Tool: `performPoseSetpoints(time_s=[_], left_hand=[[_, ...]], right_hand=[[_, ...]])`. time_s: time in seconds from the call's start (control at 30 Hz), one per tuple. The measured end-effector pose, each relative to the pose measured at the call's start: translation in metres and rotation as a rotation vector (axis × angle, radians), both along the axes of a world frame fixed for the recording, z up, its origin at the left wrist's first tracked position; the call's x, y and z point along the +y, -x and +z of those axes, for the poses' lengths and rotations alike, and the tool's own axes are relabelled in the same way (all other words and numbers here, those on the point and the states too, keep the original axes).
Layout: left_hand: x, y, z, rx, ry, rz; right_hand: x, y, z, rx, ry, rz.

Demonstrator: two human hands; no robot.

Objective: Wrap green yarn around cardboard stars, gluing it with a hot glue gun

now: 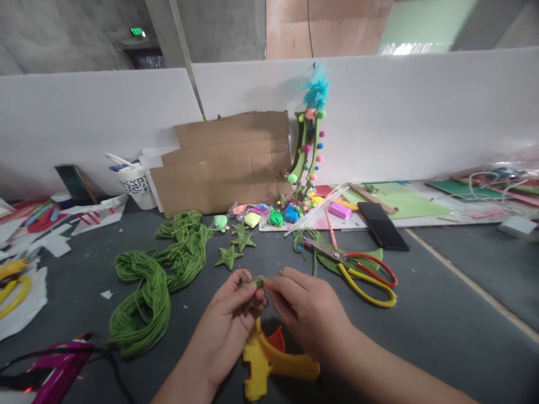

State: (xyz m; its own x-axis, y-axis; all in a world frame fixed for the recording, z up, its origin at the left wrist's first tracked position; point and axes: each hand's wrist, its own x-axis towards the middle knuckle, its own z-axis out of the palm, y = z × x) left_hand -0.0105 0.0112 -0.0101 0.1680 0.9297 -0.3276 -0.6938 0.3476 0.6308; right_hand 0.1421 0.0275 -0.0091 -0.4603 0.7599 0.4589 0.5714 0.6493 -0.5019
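Between the fingers of my left hand [238, 306] is a small green piece [259, 283], mostly hidden by the fingertips; it looks similar in colour to the yarn. My right hand [311, 308] pinches at the right edge of that same piece, fingers closed. Just beyond my hands lie two green yarn-wrapped stars [228, 257]. Below them, a yellow glue gun [269, 365] with an orange trigger rests on the table. A large hank of green yarn [143, 303] spreads to the left. Scissors [345, 261] with red and yellow handles lie open at the right.
Farther back stand a cardboard sheet [231, 163], a white cup [138, 185] and a green curved ornament with coloured pompoms [309, 146]. A phone [383, 225] lies at the right. A magenta tool [63, 370] with a black cable is at the lower left.
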Motion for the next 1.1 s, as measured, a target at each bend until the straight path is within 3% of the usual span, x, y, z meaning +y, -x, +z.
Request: performPoseSetpoints(time_s=[0.57,0.7,0.83,0.97,1.1], left_hand=[[-0.001,-0.002,0.006,0.16,-0.025,0.103],[0.004,0.005,0.007,0.173,-0.03,0.129],[0.012,0.016,0.008,0.248,-0.085,0.234],[0.023,0.026,0.0,0.281,-0.115,0.301],[0.031,0.036,-0.012,0.31,-0.115,0.342]], right_hand=[[0.0,0.001,-0.002,-0.186,-0.116,0.038],[0.009,-0.003,0.003,-0.158,0.018,0.059],[0.023,-0.009,0.004,-0.044,0.205,0.054],[0.037,-0.014,-0.006,0.045,0.405,0.055],[0.051,-0.022,-0.015,0.059,0.421,-0.037]])
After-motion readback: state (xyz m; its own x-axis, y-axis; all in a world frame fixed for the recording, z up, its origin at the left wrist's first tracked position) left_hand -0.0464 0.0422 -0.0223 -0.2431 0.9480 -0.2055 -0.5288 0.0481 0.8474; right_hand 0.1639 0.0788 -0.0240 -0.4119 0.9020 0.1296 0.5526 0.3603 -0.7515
